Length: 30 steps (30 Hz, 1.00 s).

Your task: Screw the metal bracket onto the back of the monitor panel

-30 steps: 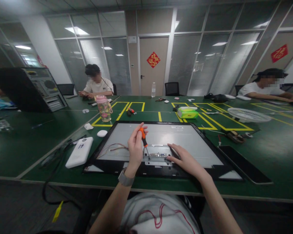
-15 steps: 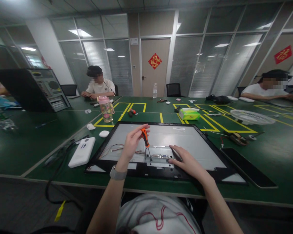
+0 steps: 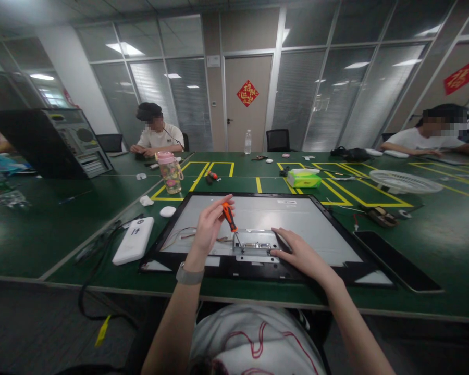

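Nearest the camera, the left wrist wears a watch. Above it the left hand is closed on a screwdriver, fingers pinching its orange handle; the tool tilts, with its tip down on the left end of a metal bracket. The right hand lies open and flat, holding nothing, its fingertips touching the bracket's right end. The bracket sits at the near edge of a panel, a grey sheet in a black frame that lies flat on the green table. Thin wires trail over the panel just left of the left hand. A white box lies beside the panel's left edge, and a black slab beside its right. Past the panel stand a pink bottle, a green pack and a white fan grille. A computer case stands far left. Two people sit at the table's far side and right end, and a water bottle stands before the door.
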### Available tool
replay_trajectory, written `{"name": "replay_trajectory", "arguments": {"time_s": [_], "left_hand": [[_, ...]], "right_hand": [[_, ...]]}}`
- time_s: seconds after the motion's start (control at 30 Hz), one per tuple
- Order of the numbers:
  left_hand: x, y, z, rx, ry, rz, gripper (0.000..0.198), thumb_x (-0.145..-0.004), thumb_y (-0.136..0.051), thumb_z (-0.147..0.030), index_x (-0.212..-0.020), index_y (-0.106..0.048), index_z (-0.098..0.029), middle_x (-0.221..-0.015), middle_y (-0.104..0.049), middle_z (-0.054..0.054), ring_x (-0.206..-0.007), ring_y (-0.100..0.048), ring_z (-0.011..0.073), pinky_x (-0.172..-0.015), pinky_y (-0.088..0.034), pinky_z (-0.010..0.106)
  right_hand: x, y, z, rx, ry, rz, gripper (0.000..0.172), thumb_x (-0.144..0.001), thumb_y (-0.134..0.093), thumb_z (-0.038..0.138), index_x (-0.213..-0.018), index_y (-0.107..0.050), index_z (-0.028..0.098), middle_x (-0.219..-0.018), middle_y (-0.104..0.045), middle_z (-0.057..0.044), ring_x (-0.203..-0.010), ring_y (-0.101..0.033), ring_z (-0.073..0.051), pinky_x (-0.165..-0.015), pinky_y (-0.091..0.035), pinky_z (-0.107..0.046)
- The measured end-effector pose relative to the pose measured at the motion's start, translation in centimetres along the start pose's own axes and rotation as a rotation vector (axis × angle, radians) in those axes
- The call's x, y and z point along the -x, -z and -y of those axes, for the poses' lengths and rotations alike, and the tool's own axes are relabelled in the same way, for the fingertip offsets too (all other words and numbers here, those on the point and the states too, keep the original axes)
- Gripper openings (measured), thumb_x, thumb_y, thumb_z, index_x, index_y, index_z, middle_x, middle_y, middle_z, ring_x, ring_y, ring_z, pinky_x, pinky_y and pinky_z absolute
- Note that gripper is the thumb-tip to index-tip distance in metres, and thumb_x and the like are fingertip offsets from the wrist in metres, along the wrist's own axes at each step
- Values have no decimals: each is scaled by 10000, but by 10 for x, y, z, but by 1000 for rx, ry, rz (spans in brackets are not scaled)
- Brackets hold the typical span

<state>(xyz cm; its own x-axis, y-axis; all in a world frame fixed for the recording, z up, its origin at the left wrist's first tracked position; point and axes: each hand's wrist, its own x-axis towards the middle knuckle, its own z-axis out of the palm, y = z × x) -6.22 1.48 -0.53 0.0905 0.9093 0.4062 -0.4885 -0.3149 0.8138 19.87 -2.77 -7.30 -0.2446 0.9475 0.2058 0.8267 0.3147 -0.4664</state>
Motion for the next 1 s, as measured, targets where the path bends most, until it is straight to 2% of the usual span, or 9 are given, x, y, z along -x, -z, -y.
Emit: {"name": "replay_trajectory", "arguments": {"time_s": [0.13, 0.3, 0.37, 0.5, 0.57, 0.67, 0.8, 0.9, 1.0], "left_hand": [[3, -3, -2, 44, 34, 56, 334, -747, -717, -313, -1054, -727, -181, -949, -729, 91, -829, -672, 182, -784, -529, 320], [0, 2, 6, -90, -50, -71, 264, -641, -805, -227, -896, -760, -178, -755, -697, 14, -687, -618, 95, -690, -488, 207], [0, 3, 7, -74, -52, -82, 245, -681, -772, -252, -913, -760, -174, -797, -712, 30, -716, -624, 100, -707, -490, 208], [2, -2, 2, 32, -17, 12, 303, -787, -650, -307, -1038, -730, -157, -1060, -715, 114, -910, -663, 190, -819, -519, 311], [3, -4, 0, 26, -6, 19, 319, -779, -663, -298, -1057, -722, -156, -1048, -721, 118, -895, -675, 198, -846, -518, 338], [4, -3, 1, -40, -7, -34, 331, -724, -733, -283, -1031, -728, -159, -923, -735, 86, -831, -674, 173, -825, -513, 306], [1, 3, 7, -136, -96, -92, 244, -638, -799, -211, -872, -739, -174, -762, -659, 0, -700, -595, 93, -685, -479, 201], [0, 7, 11, -173, -153, -97, 182, -632, -802, -195, -791, -716, -176, -737, -592, -24, -671, -550, 74, -631, -455, 175], [0, 8, 11, -207, -169, -84, 166, -675, -782, -218, -822, -716, -178, -765, -579, -20, -683, -544, 71, -643, -455, 169]], "right_hand": [[0, 0, 0, -3, 2, -7, 649, -859, -558, 530, -1396, -459, 179, -1425, -488, -143, -1335, -414, -332, -1114, -321, -520], [0, -2, -2, -9, 6, -11, 658, -859, -554, 544, -1398, -455, 180, -1424, -489, -146, -1333, -419, -321, -1119, -317, -509], [0, -2, -3, -17, 12, -23, 655, -854, -558, 549, -1393, -460, 191, -1416, -498, -142, -1328, -427, -315, -1120, -319, -506], [0, -3, -4, -30, 15, -36, 638, -852, -555, 552, -1390, -462, 221, -1414, -503, -128, -1328, -428, -315, -1115, -322, -521], [1, -2, -2, -27, 11, -27, 648, -853, -553, 556, -1393, -459, 210, -1417, -499, -134, -1332, -422, -315, -1118, -317, -518], [1, 0, 1, -25, 6, -14, 651, -856, -547, 556, -1393, -460, 199, -1416, -499, -142, -1332, -422, -319, -1119, -315, -518], [1, 2, 4, -25, -9, -10, 640, -853, -547, 558, -1392, -463, 221, -1418, -499, -133, -1331, -422, -329, -1109, -324, -537], [1, 2, 4, -23, -6, -8, 652, -857, -545, 558, -1396, -457, 202, -1417, -498, -140, -1332, -422, -320, -1116, -320, -521], [1, 1, 3, -18, -1, -9, 658, -860, -548, 557, -1394, -459, 183, -1413, -500, -149, -1329, -428, -308, -1128, -308, -498]]}}
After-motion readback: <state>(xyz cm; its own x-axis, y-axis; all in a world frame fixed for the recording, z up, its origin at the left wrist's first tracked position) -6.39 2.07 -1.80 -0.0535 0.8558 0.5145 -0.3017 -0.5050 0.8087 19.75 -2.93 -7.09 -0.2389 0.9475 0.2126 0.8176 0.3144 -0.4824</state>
